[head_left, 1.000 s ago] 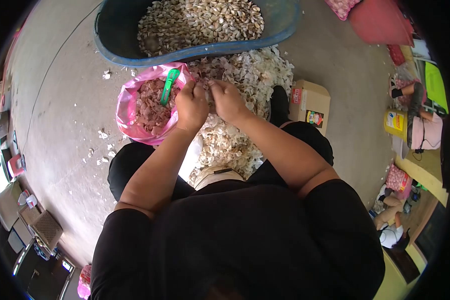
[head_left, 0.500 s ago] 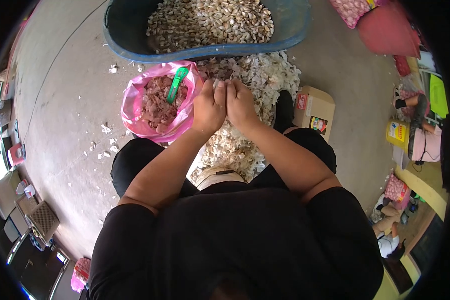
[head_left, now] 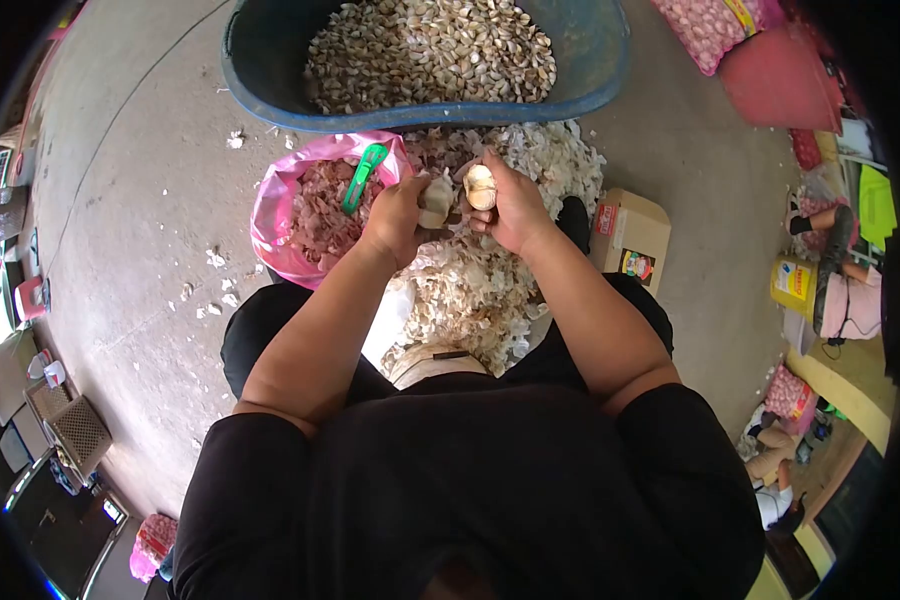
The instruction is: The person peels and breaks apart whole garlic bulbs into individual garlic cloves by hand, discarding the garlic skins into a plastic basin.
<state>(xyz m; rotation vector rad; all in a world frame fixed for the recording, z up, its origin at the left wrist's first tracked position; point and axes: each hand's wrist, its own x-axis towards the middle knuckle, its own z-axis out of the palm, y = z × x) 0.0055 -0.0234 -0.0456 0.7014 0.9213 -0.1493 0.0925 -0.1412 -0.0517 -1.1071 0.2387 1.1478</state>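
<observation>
My left hand [head_left: 395,220] is closed round a pale piece of garlic [head_left: 436,202], to the right of the pink bag [head_left: 270,220]. Purplish skins [head_left: 320,215] fill that bag, and a green-handled tool [head_left: 363,178] lies on them. In my right hand [head_left: 515,208] is another garlic piece [head_left: 481,187], its light inner side showing. A small gap separates the two pieces. Beneath both hands spreads a heap of papery garlic skins [head_left: 470,290]. Just beyond them stands a blue tub [head_left: 420,115] holding many loose cloves [head_left: 430,55].
A cardboard box [head_left: 630,235] sits right of the skins. Farther right are a red tub [head_left: 778,80], a yellow container [head_left: 793,282], mesh bags of garlic [head_left: 705,30] and parts of other people. Crates [head_left: 78,430] stand at the lower left.
The hands, pressed together before, have moved apart, and a garlic piece now shows in each. The view has shifted slightly, so the tub and bag appear lower.
</observation>
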